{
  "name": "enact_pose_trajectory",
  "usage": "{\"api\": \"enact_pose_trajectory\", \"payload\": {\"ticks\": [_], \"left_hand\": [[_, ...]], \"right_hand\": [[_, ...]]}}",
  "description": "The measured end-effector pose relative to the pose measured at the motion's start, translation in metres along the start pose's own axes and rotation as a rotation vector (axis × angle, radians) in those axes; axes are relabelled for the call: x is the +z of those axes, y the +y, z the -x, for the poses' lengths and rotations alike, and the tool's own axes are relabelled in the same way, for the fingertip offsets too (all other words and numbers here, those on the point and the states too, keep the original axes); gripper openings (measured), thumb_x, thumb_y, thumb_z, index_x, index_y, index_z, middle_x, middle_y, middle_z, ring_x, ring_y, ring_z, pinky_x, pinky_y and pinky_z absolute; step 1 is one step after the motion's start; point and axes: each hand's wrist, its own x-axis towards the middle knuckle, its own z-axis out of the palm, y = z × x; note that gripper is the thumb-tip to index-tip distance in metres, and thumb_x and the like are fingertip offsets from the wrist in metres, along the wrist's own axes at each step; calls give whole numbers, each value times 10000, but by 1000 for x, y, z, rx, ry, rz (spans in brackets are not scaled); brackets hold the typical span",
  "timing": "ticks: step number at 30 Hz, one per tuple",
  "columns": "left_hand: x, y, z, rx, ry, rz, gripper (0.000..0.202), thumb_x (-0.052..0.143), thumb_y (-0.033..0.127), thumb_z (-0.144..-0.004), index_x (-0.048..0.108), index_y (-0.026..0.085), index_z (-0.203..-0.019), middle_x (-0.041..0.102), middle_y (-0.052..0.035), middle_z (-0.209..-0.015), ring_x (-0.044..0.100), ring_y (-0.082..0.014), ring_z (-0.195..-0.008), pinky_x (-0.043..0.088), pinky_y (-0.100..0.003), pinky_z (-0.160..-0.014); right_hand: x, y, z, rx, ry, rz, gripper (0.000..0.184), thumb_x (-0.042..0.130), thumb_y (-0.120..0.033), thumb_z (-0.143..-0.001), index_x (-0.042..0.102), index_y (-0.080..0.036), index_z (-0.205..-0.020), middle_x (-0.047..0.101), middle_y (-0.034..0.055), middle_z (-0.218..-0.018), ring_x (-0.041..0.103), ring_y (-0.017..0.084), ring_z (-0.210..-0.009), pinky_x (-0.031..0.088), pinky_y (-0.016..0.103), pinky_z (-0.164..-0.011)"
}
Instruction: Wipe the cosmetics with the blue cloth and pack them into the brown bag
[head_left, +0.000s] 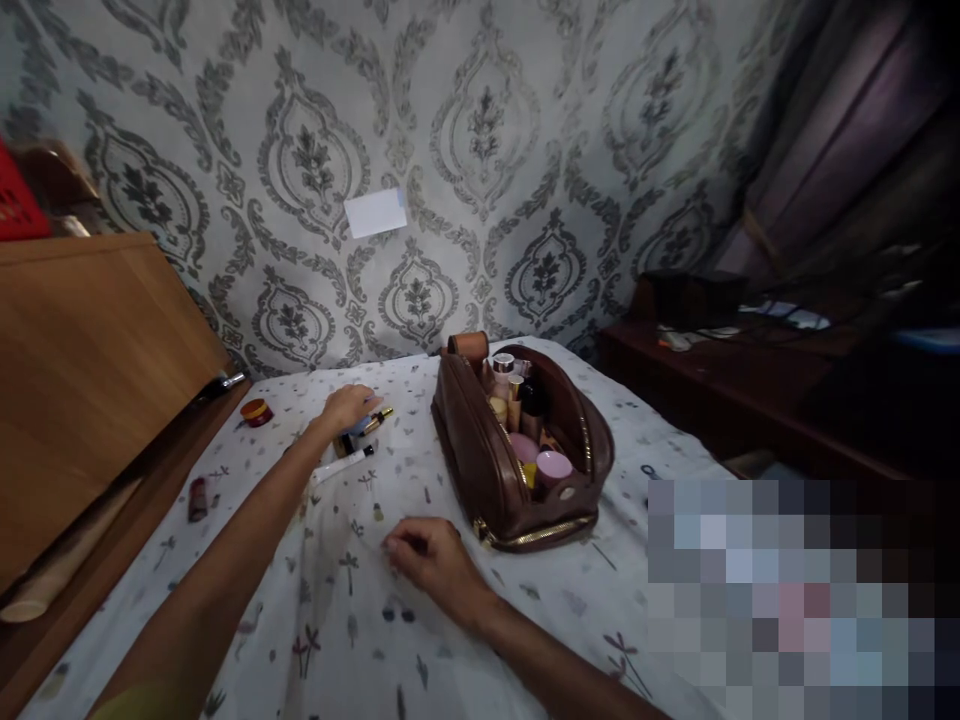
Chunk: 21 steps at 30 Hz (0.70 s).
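Note:
My left hand reaches out over a small group of cosmetics on the bed sheet, its fingers stretched forward and partly overlapping a blue item. Close by lie a small gold-and-black tube and a white tube with a black cap. My right hand is nearer to me, in front of the bag, with its fingers curled in and nothing visible in them. A brown toiletry bag stands unzipped to the right, holding several bottles, jars and a pink-lidded pot.
A red jar with a yellow band and a small dark red bottle lie on the patterned sheet at left. A wooden panel borders the left side. Patterned wallpaper rises behind; a dark table stands at right.

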Motion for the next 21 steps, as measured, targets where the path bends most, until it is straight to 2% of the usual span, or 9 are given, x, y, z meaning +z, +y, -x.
{"api": "enact_pose_trajectory", "payload": {"ticks": [4, 6, 8, 11, 15, 17, 21], "left_hand": [[4, 18, 17, 32, -18, 0, 428, 351, 461, -986, 673, 200, -1091, 655, -129, -1242, 613, -283, -1144, 496, -349, -872], [9, 32, 30, 59, -25, -1, 376, 405, 428, -971, 669, 185, -1083, 668, -142, -1202, 620, -289, -1132, 499, -351, -857], [14, 45, 46, 82, -9, 2, 297, 466, 337, -949, 632, 182, -1141, 674, -144, -1174, 625, -286, -1118, 495, -356, -855], [17, 57, 71, 105, 45, 15, 290, 453, 198, -933, 581, 198, -1194, 667, -135, -1153, 628, -272, -1096, 485, -363, -853], [18, 59, 98, 119, 105, 49, 263, 435, 212, -945, 578, 210, -1166, 656, -109, -1126, 623, -264, -1072, 480, -359, -851], [20, 57, 108, 115, 123, 64, 257, 456, 254, -945, 583, 194, -1160, 640, -119, -1125, 612, -277, -1076, 482, -370, -857], [27, 54, 122, 126, 164, 89, 261, 481, 267, -934, 585, 173, -1155, 581, -154, -1196, 549, -313, -1151, 482, -401, -868]], "right_hand": [[-2, 6, -5, 42, 62, -90, 208, 579, -282, -795, 650, -158, -643, 523, -27, -527, 428, 91, -487, 312, 203, -465], [-4, 10, -8, 68, 79, -127, 209, 591, -315, -798, 654, -156, -678, 544, -25, -547, 425, 83, -464, 315, 199, -442], [-5, 15, -10, 71, 109, -183, 197, 614, -342, -788, 669, -155, -755, 596, -14, -616, 468, 83, -482, 362, 197, -451], [-5, 24, -15, 65, 169, -292, 267, 645, -379, -778, 675, -162, -931, 649, 4, -713, 573, 107, -561, 463, 217, -515], [-3, 35, -20, 124, 201, -412, 369, 678, -403, -778, 653, -154, -1049, 679, 41, -808, 662, 142, -636, 551, 272, -578], [-3, 38, -22, 128, 218, -427, 361, 701, -380, -772, 660, -148, -1046, 682, 58, -859, 687, 152, -677, 569, 282, -601], [-4, 37, -21, 123, 232, -420, 316, 704, -322, -791, 668, -146, -1050, 682, 56, -822, 691, 149, -646, 574, 279, -605]]}}
